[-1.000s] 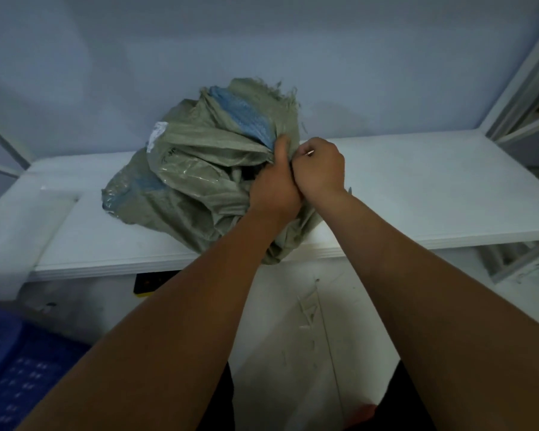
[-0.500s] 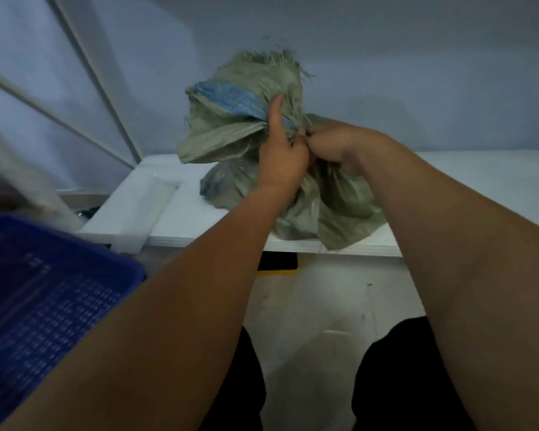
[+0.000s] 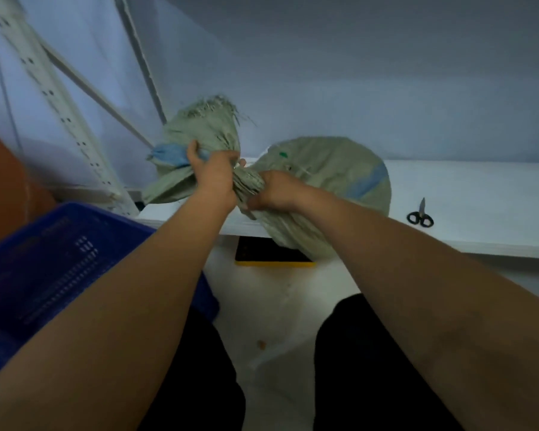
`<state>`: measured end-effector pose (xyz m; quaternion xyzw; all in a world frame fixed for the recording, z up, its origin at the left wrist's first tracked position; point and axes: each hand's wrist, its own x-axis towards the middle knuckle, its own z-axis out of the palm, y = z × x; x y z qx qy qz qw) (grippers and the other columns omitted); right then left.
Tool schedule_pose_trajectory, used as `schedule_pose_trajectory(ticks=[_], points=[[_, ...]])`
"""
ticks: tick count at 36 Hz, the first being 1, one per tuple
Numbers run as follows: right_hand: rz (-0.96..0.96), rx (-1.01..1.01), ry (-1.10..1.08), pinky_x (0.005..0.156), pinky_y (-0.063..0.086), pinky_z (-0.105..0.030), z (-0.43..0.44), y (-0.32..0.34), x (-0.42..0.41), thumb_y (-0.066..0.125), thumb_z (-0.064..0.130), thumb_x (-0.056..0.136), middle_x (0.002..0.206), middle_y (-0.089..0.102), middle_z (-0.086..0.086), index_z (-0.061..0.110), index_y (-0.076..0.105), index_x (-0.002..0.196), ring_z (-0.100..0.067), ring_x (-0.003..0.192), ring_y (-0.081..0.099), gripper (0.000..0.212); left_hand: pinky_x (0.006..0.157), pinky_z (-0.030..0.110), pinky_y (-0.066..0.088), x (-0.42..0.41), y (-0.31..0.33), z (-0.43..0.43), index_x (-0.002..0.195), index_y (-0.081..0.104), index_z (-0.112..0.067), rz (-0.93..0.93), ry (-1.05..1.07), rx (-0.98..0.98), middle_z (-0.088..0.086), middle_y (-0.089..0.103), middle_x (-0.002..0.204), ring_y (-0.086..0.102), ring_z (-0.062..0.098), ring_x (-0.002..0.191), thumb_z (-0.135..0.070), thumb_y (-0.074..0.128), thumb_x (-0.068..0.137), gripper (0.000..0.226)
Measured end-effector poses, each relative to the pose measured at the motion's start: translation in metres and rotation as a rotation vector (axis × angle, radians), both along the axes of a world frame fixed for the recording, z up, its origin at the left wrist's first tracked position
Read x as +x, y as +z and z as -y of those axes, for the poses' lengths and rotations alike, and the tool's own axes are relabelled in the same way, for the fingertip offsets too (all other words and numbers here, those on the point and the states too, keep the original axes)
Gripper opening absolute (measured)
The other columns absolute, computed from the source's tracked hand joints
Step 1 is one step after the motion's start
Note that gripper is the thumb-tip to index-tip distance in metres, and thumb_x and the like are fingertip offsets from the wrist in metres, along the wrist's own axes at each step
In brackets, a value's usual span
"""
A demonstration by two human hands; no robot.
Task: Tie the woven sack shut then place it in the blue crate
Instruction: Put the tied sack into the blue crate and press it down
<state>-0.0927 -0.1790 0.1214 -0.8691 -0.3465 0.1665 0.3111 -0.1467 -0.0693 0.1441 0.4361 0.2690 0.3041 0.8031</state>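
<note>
Scissors (image 3: 420, 214) are seen right of the woven sack (image 3: 324, 169) at the front edge of the shelf (image 3: 464, 194), the blue crate (image 3: 60, 259) below left — the sack's bunched neck (frayed mouth flared) is gripped by left hand (image 3: 214, 178) and right hand (image 3: 277, 192)

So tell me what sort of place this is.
Probably a storeroom or packing area: a perforated metal rack upright, a white shelf bearing a woven sack and scissors, and a blue crate beside it.

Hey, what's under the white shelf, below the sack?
A flat black object with a yellow edge lies on the floor under the white shelf. The shelf hides its far part, and the overhanging woven sack covers its right corner.
</note>
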Motion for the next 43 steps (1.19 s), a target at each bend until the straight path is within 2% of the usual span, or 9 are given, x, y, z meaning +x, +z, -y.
schedule_pose_trajectory(ticks=[6, 11, 14, 18, 20, 23, 30, 40, 43], points=[[-0.027, 0.014, 0.002, 0.110, 0.038, -0.034, -0.015, 0.002, 0.009, 0.088, 0.039, 0.067, 0.152, 0.045, -0.004, 0.024, 0.021, 0.158, -0.026, 0.136, 0.045, 0.114, 0.088, 0.053, 0.057, -0.002, 0.018, -0.014, 0.150, 0.019, -0.042, 0.007, 0.080, -0.031, 0.015, 0.054, 0.130, 0.064, 0.036, 0.106, 0.001, 0.067, 0.078, 0.097], [0.013, -0.178, -0.007, 0.085, 0.047, -0.030, 0.000, 0.003, 0.010, 0.084, 0.029, 0.072, 0.115, 0.065, -0.006, 0.017, 0.064, 0.119, -0.024, 0.100, 0.060, 0.052, 0.087, 0.055, 0.057, -0.003, 0.031, -0.031, 0.150, 0.019, -0.040, 0.120, 0.151, -0.071, 0.013, 0.054, 0.129, 0.064, 0.035, 0.104, 0.011, 0.068, 0.072, 0.105], [0.031, -0.366, -0.026, 0.085, 0.049, -0.031, 0.005, 0.000, 0.006, 0.083, 0.036, 0.072, 0.110, 0.063, -0.008, 0.012, 0.064, 0.117, -0.026, 0.096, 0.059, 0.054, 0.084, 0.052, 0.058, -0.011, 0.033, -0.055, 0.148, 0.025, -0.024, 0.050, 0.295, -0.090, 0.012, 0.051, 0.131, 0.063, 0.032, 0.101, 0.010, 0.071, 0.070, 0.097], [0.173, -0.457, -0.062, 0.082, 0.052, -0.032, 0.005, 0.006, 0.002, 0.081, 0.032, 0.073, 0.108, 0.064, -0.012, 0.009, 0.066, 0.115, -0.029, 0.095, 0.062, 0.050, 0.044, 0.012, 0.047, -0.032, 0.028, -0.102, 0.150, 0.030, -0.007, -0.109, 0.362, -0.037, 0.016, 0.042, 0.149, 0.061, 0.029, 0.106, -0.002, 0.066, 0.086, 0.073], [0.241, -0.507, -0.062, 0.075, 0.051, -0.031, 0.008, 0.003, 0.001, 0.078, 0.030, 0.073, 0.103, 0.064, -0.010, 0.013, 0.067, 0.108, -0.027, 0.088, 0.061, 0.040, 0.055, 0.002, 0.045, -0.043, 0.019, -0.137, 0.152, 0.030, 0.000, -0.157, 0.454, -0.055, 0.015, 0.034, 0.157, 0.045, 0.028, 0.134, -0.011, 0.053, 0.099, 0.059], [0.339, -0.514, -0.091, 0.068, 0.045, -0.029, 0.018, 0.001, 0.002, 0.067, 0.026, 0.080, 0.098, 0.065, -0.007, 0.016, 0.066, 0.100, -0.024, 0.079, 0.058, 0.023, 0.104, 0.038, 0.047, -0.076, 0.007, -0.168, 0.156, 0.025, -0.024, -0.453, 0.499, 0.364, 0.013, 0.036, 0.155, 0.044, 0.035, 0.136, -0.024, 0.059, 0.088, 0.076], [0.553, -0.512, -0.098, 0.074, 0.052, -0.033, 0.027, 0.013, -0.003, 0.057, 0.025, 0.087, 0.094, 0.067, -0.003, 0.024, 0.070, 0.097, -0.025, 0.082, 0.062, 0.016, 0.115, 0.034, 0.032, -0.087, 0.000, -0.135, 0.142, 0.047, -0.030, -0.323, 0.081, 1.177, 0.004, 0.043, 0.145, 0.039, 0.020, 0.135, -0.037, 0.080, 0.080, 0.070], [0.745, -0.461, -0.061, 0.082, 0.051, -0.036, 0.007, 0.016, -0.019, 0.061, 0.030, 0.085, 0.111, 0.070, -0.006, 0.026, 0.069, 0.112, -0.030, 0.101, 0.067, 0.029, 0.120, 0.055, -0.001, -0.027, -0.022, -0.043, 0.156, 0.017, -0.031, -0.544, -0.646, 1.897, 0.001, 0.040, 0.156, 0.028, 0.024, 0.148, -0.073, 0.071, 0.067, 0.113], [0.800, -0.438, -0.109, 0.069, 0.045, -0.030, 0.010, 0.017, -0.014, 0.059, 0.022, 0.085, 0.098, 0.071, -0.006, 0.023, 0.071, 0.098, -0.030, 0.089, 0.067, 0.018, 0.107, 0.047, 0.032, -0.019, -0.027, -0.048, 0.141, 0.041, -0.029, -0.712, -0.711, 1.884, 0.001, 0.060, 0.134, 0.055, 0.025, 0.122, -0.058, 0.074, 0.071, 0.083]])
